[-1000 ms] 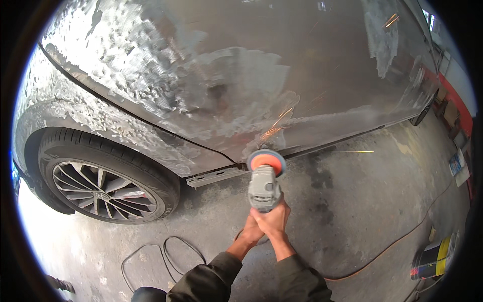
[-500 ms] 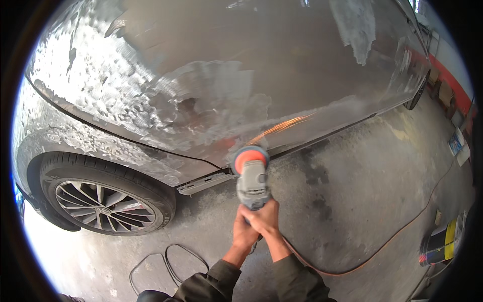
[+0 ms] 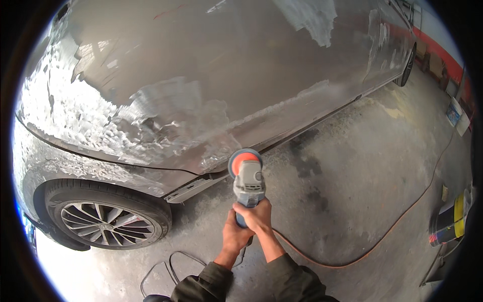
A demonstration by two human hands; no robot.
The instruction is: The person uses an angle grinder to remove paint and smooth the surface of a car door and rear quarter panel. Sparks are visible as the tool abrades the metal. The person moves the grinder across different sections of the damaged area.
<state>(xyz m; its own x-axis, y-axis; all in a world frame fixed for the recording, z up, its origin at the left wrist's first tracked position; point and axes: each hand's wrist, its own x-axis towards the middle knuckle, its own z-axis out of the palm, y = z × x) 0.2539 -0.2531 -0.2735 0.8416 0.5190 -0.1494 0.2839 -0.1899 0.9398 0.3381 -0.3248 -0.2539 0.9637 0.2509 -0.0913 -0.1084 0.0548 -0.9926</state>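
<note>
Both my hands grip an angle grinder (image 3: 249, 183) with a grey head and a red-centred round disc. My left hand (image 3: 235, 235) is closed round the rear of its body. Just ahead and to the right, my right hand (image 3: 258, 215) wraps the handle, partly covering it. The disc lies over the lower edge of a grey car's door panel (image 3: 216, 65); whether it touches the metal I cannot tell. Rough, shiny bare-metal patches (image 3: 90, 113) cover the panel's left side, and a paler strip runs along its bottom. No sparks show.
A car wheel (image 3: 105, 221) stands at the left, beside a sill piece (image 3: 193, 189). An orange-brown cord (image 3: 372, 251) curves over the concrete floor (image 3: 352, 176), and a dark cable (image 3: 173, 264) loops at lower left. A black-and-yellow bucket (image 3: 448, 221) lies at the right.
Orange sparks that flew from the disc along the door's lower edge are gone. The view has shifted, bringing more of the car's far end in. Both hands still hold the grinder.
</note>
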